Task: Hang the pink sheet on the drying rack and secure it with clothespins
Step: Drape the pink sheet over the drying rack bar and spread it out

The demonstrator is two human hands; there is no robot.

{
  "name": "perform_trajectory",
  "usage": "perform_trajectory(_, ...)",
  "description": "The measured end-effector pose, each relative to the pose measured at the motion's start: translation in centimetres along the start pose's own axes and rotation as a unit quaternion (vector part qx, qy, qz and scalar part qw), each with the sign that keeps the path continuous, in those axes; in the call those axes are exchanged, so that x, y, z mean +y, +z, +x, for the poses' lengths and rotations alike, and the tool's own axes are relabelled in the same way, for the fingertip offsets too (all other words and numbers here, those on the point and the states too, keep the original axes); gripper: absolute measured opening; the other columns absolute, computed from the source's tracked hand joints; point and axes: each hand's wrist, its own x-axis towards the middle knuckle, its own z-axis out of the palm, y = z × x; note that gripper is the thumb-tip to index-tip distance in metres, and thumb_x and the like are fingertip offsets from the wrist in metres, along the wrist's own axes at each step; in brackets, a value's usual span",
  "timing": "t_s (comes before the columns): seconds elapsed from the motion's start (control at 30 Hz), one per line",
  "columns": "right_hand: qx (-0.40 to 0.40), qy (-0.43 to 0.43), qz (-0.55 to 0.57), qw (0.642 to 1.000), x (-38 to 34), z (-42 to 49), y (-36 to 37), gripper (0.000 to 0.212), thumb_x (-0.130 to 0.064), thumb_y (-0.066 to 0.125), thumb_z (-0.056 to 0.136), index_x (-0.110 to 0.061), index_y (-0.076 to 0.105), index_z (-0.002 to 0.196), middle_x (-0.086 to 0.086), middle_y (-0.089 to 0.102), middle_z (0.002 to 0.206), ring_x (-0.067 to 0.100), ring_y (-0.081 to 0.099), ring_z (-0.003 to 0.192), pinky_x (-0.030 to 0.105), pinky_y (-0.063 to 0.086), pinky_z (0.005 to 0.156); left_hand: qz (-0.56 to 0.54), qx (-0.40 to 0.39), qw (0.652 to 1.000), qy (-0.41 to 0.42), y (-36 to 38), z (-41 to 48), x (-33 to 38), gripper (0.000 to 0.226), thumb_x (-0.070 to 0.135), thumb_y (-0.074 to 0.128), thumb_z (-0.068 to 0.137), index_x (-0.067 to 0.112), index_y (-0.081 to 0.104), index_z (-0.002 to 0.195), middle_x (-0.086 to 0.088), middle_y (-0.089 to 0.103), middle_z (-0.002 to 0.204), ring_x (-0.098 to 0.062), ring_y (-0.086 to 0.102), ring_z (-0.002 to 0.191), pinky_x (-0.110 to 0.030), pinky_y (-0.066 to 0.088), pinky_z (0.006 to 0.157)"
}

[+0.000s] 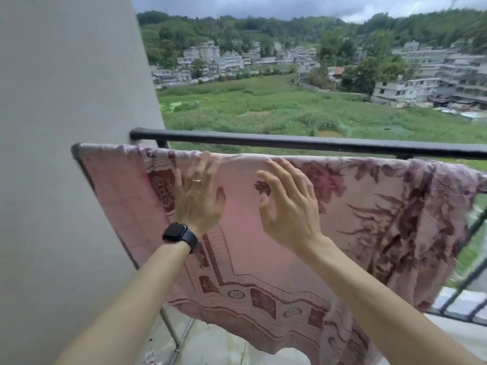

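Pink cloth fills the head view: the sheet point(263, 246) already hangs over the top bar of the drying rack point(84, 164), with its patterned edge low near the floor. Your left hand point(199, 192) is open, fingers spread, lying flat on the sheet just under the bar. It looks blurry, so it may be moving. Your right hand point(286, 204) is open too, fingers loosely curled, close to the cloth; you cannot tell if it touches. Neither hand holds anything.

You seem to be at the smoothing step. On your right, the sheet is bunched and wrinkled near the dark railing point(290, 142). No clothespins show here. Next you likely need to pull that bunched side flat, then find the pins and clip the sheet along the bar.
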Motion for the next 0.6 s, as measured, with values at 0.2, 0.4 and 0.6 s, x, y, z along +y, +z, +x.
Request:
perform_trajectory(0.2, -0.078, -0.070, 0.047, 0.993, -8.0, 7.4, 7.8, 0.049, -0.024, 0.057, 0.087, -0.013, 0.058, 0.135, 0.005, 0.055, 0.146, 0.025, 0.041, 0.142, 0.044, 0.031, 0.117, 0.027, -0.082, 0.978, -0.192, -3.1, -4.4, -10.7, 0.071, 0.029, 0.060, 0.080, 0.022, 0.037, 0.146, -0.006, 0.032, 0.156, -0.027, 0.029, 0.143, -0.055, 0.024, 0.116)
perform_trajectory(0.4, -0.170, -0.096, 0.021, 0.981, -16.1, 14.8, 16.0, 0.047, -0.036, 0.055, 0.089, -0.020, 0.055, 0.132, 0.000, 0.056, 0.142, 0.023, 0.044, 0.134, 0.044, 0.036, 0.106, -0.109, -0.059, 0.902, -0.413, -4.2, -5.6, -22.2, 0.058, 0.027, 0.058, 0.090, 0.022, 0.038, 0.144, -0.008, 0.045, 0.144, -0.026, 0.044, 0.130, -0.037, 0.040, 0.104)
perform_trajectory(0.6, -0.279, -0.072, 0.007, 0.958, -21.9, 21.3, 23.3, 0.046, -0.043, 0.035, 0.100, -0.015, 0.054, 0.131, 0.007, 0.065, 0.125, 0.030, 0.055, 0.115, 0.045, 0.044, 0.087, -0.178, -0.091, 0.868, -0.455, -3.3, -4.3, -29.5, 0.044, 0.041, 0.059, 0.092, 0.017, 0.052, 0.128, -0.002, 0.060, 0.121, -0.020, 0.057, 0.108, -0.030, 0.046, 0.089)
